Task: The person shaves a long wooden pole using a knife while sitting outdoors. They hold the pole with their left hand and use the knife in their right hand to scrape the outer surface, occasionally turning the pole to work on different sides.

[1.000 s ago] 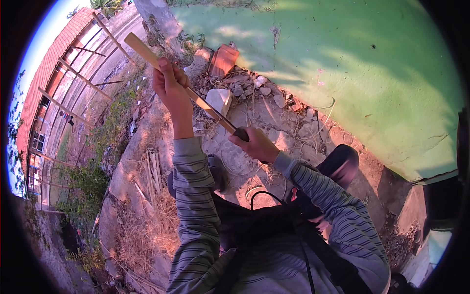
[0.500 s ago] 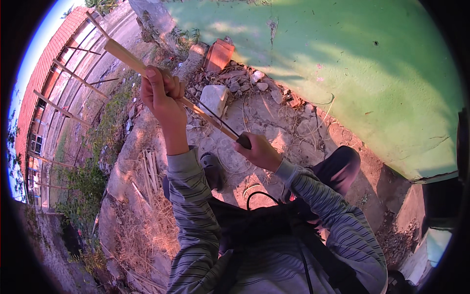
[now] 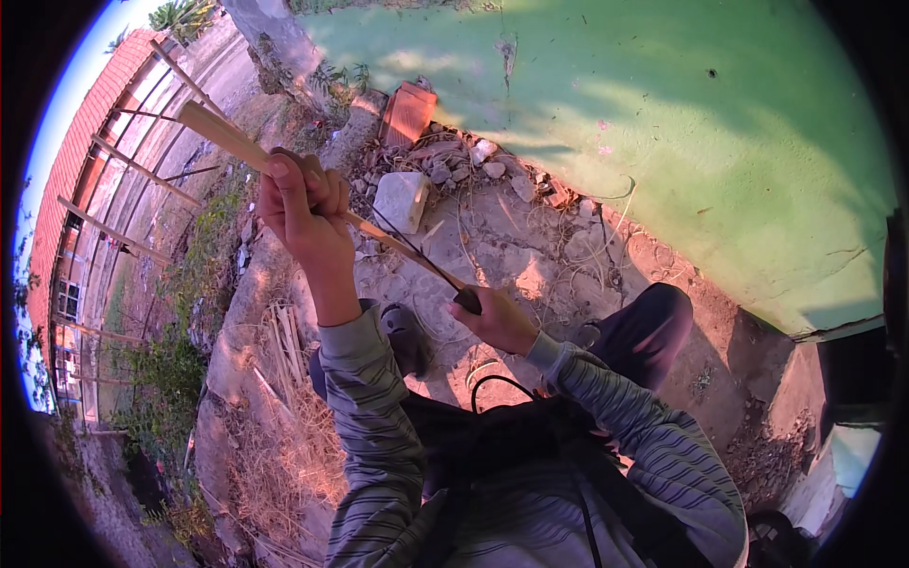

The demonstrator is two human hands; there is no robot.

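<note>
A green wall (image 3: 663,123) fills the upper right of the frame, with a crack low on its right side. At its foot, in the upper middle, lies rubble: a red brick (image 3: 407,114), a pale stone block (image 3: 400,201) and small stones (image 3: 483,166) on bare dirt (image 3: 530,265). Dry sticks (image 3: 284,341) and straw lie at lower left, beside weeds. A fence of poles (image 3: 123,161) and a red roof run along the far left edge. The person's dark shoe (image 3: 402,331) sits near the middle, and a bent knee in dark trousers (image 3: 653,322) at right.

A wooden strip (image 3: 237,147) runs from upper left down toward the centre, its long axis slanting; the broad pale end points to the upper left, the thin end to the lower right. The left hand (image 3: 298,204) is closed in a fist around the strip near its upper part. The right hand (image 3: 497,322) is closed on a dark-handled knife (image 3: 445,279), whose blade lies along the strip's lower end, pointing up-left. The rubble lies beyond the strip.
</note>
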